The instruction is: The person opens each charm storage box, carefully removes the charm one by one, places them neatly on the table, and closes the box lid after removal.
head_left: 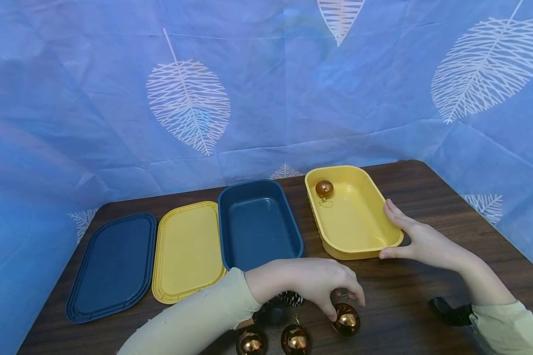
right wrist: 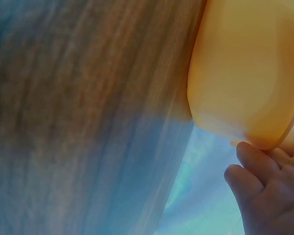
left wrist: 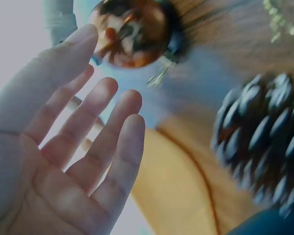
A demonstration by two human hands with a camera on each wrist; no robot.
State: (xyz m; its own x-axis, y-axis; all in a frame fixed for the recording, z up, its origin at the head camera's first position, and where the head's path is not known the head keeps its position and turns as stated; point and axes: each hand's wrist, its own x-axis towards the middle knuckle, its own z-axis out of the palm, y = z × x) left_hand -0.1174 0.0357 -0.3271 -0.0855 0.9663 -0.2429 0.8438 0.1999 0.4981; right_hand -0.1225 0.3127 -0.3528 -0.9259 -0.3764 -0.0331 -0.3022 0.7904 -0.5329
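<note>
My left hand point(head_left: 320, 283) reaches down over a shiny copper Christmas bauble point(head_left: 346, 320). Its thumb lies at the bauble's edge, and the left wrist view shows the fingers point(left wrist: 130, 142) loosely extended, not wrapped round it; whether the thumb touches cannot be told. At the near right corner of a yellow plastic box point(head_left: 360, 251), my right hand point(head_left: 426, 244) holds the wall, thumb on the near side and fingers along the right side. Inside that box, at the far left, sits a smaller copper bauble point(head_left: 324, 189) with a thread loop.
Two more copper baubles point(head_left: 251, 341) point(head_left: 296, 339) lie at the near table edge. A pine cone point(left wrist: 259, 142) is partly hidden beneath my left forearm. Left of the yellow box stand a dark blue box point(head_left: 261, 224), a yellow lid point(head_left: 188, 251) and a dark blue lid point(head_left: 113, 266).
</note>
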